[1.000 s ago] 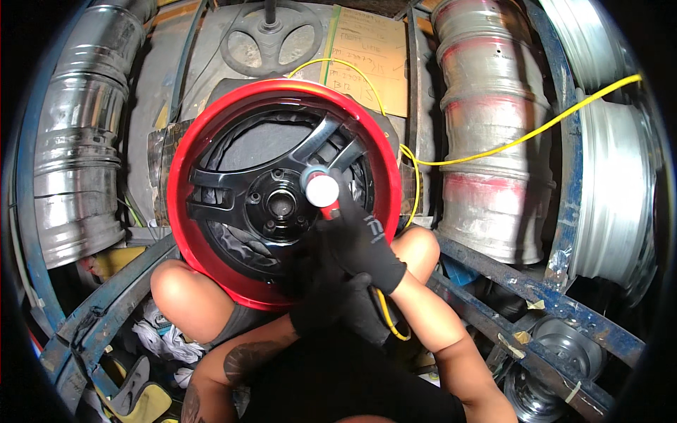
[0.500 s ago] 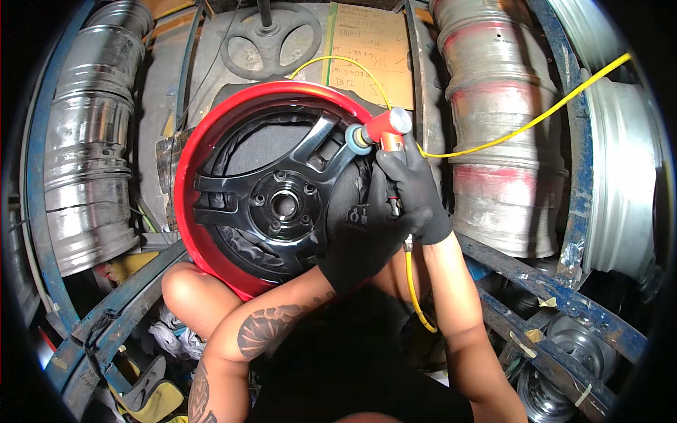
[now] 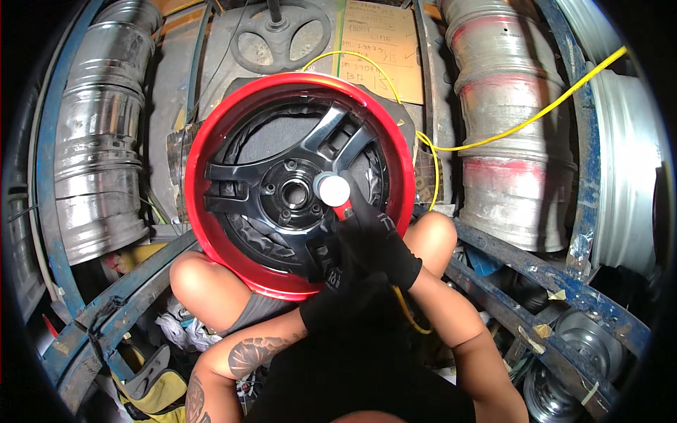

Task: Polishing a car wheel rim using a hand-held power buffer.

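A wheel with a red rim (image 3: pixel 204 243) and black spokes (image 3: pixel 261 173) rests between my bent legs. My right hand (image 3: pixel 377 240), in a black glove, grips a red air tool (image 3: pixel 335 194) with a pale round head, held just right of the hub (image 3: pixel 295 191). A yellow hose (image 3: pixel 416 317) hangs from the tool's lower end. My left hand (image 3: pixel 331 289), also gloved, is below and left of my right one, close to the tool's handle; its fingers are lost in shadow and behind the right hand.
Stacked silver rims line the left (image 3: pixel 95 197) and right (image 3: pixel 511 197), inside blue steel frames (image 3: pixel 578 296). A steering wheel (image 3: pixel 278 49) and a cardboard sheet (image 3: pixel 384 49) lie beyond the wheel. The yellow hose crosses toward the upper right. More rims (image 3: pixel 578 352) sit at the lower right.
Half a second ago the tool was up at the upper-right rim; it has since moved down and left beside the hub, with both hands. The view has shifted slightly.
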